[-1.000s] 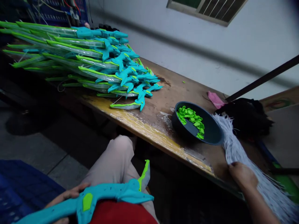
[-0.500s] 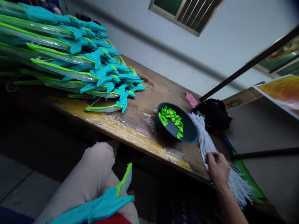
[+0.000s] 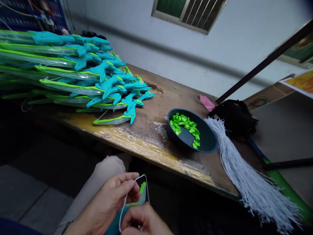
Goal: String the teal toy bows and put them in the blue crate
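Toy sword (image 3: pixel 138 195): teal w/ green trim, lying in person's lap at bottom of view, below near edge of table (image 3: pixel 171 98); mostly hidden by both hands, only the tip area shows. White string (image 3: pixel 136 187): looped up over the sword tip, both ends running down into the hands.

Left hand (image 3: pixel 110 199): fingers curled, pinching the string and steadying the sword. Right hand (image 3: pixel 144 220): closed on the lower part of the string, low in frame, partly cut off. Hands touch each other over the sword.

Table: worn wood top, stained, w/ yellow patchy strip along near edge. On it, relative to bowl (image 3: pixel 207 138): dark bowl sits near table front, holding small green parts (image 3: pixel 186 125) along its left inner side. Just right of bowl, touching its rim, bundle of white strings (image 3: pixel 244 176) fanning toward near edge and overhanging. Behind-right of bowl, black heap (image 3: pixel 236 116), material unclear. Behind bowl, pink scrap (image 3: pixel 207 102). Well left of bowl, large pile of swords (image 3: pixel 73 71), stacked, handles pointing toward bowl.

Room: pale wall (image 3: pixel 146 29) behind table, barred window (image 3: pixel 188 11) at top. Dark rod (image 3: pixel 264 62) slants down toward the black heap. Floor (image 3: pixel 36 182) left of table is dim, grey.
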The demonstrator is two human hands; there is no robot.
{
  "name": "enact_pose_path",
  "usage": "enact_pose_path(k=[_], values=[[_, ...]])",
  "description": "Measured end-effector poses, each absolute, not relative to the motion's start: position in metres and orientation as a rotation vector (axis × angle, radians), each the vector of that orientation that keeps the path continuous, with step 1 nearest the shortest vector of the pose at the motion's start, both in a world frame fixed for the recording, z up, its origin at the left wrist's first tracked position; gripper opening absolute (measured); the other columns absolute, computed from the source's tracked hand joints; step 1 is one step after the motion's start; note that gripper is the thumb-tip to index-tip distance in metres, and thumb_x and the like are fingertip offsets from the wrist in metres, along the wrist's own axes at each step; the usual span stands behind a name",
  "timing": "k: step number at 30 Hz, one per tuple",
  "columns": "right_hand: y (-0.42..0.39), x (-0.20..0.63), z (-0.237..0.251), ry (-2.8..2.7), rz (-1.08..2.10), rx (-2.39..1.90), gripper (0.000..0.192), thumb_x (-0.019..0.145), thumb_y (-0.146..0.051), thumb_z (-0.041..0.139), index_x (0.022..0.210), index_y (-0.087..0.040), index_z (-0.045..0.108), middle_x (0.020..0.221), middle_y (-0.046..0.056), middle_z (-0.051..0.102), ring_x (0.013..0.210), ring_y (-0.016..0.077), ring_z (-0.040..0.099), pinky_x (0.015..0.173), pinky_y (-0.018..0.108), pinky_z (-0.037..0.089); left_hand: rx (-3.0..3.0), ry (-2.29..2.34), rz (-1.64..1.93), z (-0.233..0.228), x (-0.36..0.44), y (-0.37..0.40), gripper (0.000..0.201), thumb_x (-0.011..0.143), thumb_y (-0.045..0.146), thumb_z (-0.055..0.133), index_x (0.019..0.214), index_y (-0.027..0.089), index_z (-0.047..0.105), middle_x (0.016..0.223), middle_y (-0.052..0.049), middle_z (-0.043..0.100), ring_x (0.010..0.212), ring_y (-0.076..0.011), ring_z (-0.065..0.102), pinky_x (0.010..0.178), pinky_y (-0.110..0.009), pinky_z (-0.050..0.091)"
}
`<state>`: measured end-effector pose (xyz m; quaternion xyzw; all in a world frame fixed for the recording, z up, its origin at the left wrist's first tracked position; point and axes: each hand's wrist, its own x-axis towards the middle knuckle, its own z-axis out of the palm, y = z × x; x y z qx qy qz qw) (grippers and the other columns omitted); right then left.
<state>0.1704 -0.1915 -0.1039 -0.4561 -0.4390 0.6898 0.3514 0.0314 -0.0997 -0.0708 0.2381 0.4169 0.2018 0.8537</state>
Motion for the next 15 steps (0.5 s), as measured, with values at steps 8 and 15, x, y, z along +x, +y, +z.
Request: enact_pose_path(k=[8,15], values=[[-0.188,0.227,-0.108,0.131,1.337,-1.044,0.050,0.065,-0.035,0.094,0.103,-0.011,0.073,0.112,0.014,0.074,0.098,0.0240,0.072,0.090,0.036,0.057,0.957,0.727,-0.168,-0.086,0.058,-0.120,0.021,0.065,0.021,0.057,0.083,0.015,0.067,0.064,0.000,0.069,0.044,-0.0070,0.037,0.045,-0.022,0.022],[-0.206,0.272,-0.101,0.141,0.892,-1.056,0.044,0.060,-0.025,0.096,0.097,-0.015,0.073,0.063,-0.009,0.050,0.044,0.0001,0.035,0.037,0.009,0.031,1.013,0.698,-0.342,-0.107,0.064,-0.111,0.025,0.062,0.033,0.058,0.080,0.017,0.066,0.065,-0.001,0.070,0.041,-0.0086,0.038,0.044,-0.024,0.026]])
